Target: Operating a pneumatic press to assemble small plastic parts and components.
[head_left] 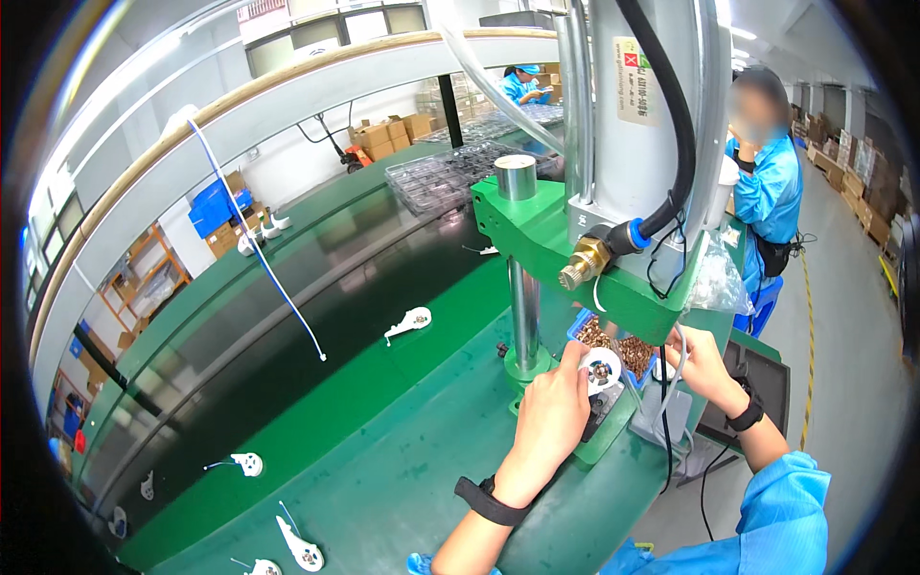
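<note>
My left hand [554,412] is closed on a white round plastic housing [604,372] with a dark, metallic centre. It holds the housing at the press's lower block [602,412], beneath the green press head [613,259]. My right hand [707,364] is beside the blue bin [636,381] of small copper-coloured parts [637,356], behind a grey tube and a black cable. Its fingers look pinched together, but the tips are partly hidden, and what they hold cannot be made out. Both wrists wear black bands.
Several white housings with wire tails, one of them a white housing [410,324], lie on the green conveyor and bench to the left. A blue-and-white cord [259,240] hangs over the belt. Clear trays [441,177] stand behind the press. A grey box [661,414] sits at its right. A co-worker [771,192] sits at back right.
</note>
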A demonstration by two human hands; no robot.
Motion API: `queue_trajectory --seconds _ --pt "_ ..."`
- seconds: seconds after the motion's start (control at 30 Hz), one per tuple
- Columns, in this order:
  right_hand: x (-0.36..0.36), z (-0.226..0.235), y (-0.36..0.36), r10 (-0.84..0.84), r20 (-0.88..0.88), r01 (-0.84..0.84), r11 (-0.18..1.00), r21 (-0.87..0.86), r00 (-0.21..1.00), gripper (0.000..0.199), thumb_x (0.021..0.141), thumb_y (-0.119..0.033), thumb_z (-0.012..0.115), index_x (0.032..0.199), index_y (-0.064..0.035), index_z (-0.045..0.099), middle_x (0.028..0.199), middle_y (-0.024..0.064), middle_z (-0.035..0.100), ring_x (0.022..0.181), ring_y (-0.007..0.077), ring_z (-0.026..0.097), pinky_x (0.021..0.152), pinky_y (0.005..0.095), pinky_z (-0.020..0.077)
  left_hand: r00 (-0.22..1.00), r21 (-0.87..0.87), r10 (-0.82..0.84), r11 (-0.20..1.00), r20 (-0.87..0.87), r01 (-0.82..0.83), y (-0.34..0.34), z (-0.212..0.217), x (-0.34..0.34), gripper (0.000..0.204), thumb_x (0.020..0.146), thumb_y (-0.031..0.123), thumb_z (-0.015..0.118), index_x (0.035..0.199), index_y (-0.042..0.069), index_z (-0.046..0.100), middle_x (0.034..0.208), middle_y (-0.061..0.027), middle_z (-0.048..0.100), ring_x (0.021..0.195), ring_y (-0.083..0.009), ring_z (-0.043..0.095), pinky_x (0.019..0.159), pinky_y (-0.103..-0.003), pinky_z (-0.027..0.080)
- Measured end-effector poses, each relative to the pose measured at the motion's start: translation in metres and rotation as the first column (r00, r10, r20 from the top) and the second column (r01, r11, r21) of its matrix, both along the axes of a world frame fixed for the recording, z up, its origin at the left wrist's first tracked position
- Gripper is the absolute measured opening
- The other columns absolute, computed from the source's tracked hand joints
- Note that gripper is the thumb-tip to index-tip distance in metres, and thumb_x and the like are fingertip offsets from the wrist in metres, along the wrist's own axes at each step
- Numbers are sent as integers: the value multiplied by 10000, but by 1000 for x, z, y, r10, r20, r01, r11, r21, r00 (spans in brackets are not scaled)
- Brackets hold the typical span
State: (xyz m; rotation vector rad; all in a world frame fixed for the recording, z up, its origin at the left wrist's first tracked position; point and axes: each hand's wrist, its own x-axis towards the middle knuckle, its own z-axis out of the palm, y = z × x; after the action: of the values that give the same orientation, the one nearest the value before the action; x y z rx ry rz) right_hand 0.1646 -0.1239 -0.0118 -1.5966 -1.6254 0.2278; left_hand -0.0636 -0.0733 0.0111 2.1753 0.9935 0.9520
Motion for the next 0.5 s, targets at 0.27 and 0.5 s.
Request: queue_trajectory --seconds 0.27,0.5 --pt "-9 -6 -9 -9 -158 8 1000 -3 987 156 768 -139 618 832 1 588 636 35 555 558 79 465 522 238 382 987 -22 60 998 -150 -64 0 7 1 104 834 102 469 930 65 485 622 -207 559 644 -400 567 570 -476 442" --pt "-17 -43 -11 28 -651 10 998 55 759 154 837 -171 560 870 -22 535 690 -27 513 597 30 441 521 175 339 983 5 91 996 -159 -91 -12 10 -5 151 854 151 457 977 68 481 642 -189 578 652 -386 575 570 -481 437"
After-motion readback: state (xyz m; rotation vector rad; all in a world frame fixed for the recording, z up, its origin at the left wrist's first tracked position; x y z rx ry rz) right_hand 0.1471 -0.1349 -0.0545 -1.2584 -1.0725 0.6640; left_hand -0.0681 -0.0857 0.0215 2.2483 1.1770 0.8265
